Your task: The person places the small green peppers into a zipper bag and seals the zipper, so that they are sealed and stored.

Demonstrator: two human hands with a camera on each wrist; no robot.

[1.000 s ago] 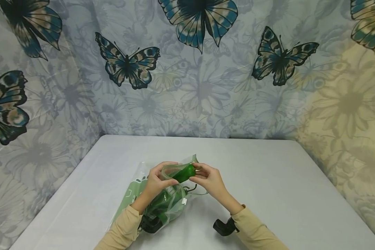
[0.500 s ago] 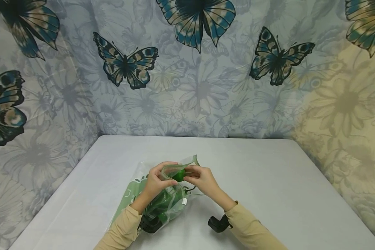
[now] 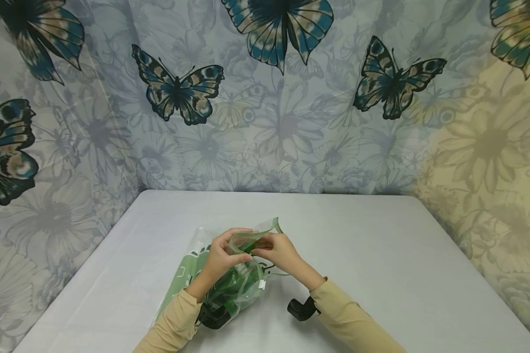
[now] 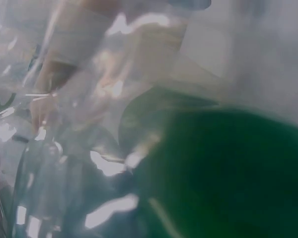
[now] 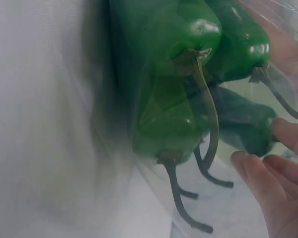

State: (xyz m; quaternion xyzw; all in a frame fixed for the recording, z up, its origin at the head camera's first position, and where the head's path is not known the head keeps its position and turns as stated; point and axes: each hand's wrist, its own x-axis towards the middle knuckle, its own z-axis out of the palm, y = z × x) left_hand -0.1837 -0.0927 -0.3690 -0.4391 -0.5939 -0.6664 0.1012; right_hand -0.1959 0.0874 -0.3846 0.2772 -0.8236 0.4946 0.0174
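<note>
A clear plastic zip bag (image 3: 183, 272) with a green print lies on the table, its green-edged mouth spread wide. My left hand (image 3: 221, 252) grips the near-left side of that mouth, thumb in front and fingers behind. My right hand (image 3: 283, 252) has its fingertips inside the opening, pinching a green pepper (image 5: 256, 131) by its end. In the right wrist view, several other glossy green peppers (image 5: 164, 131) with long curved stems lie in the bag. Blurred plastic and a large dark-green pepper (image 4: 228, 173) fill the left wrist view.
A white-covered table (image 3: 380, 255) runs back to a butterfly-patterned cloth wall (image 3: 287, 147). The zip's white slider (image 3: 262, 284) hangs at the bag's right edge. Black wrist devices sit below both hands, the right one (image 3: 301, 310) over the table.
My right hand has moved left into the bag's mouth, carrying the pepper deeper until it is mostly hidden in the head view. My left hand has stayed on the bag.
</note>
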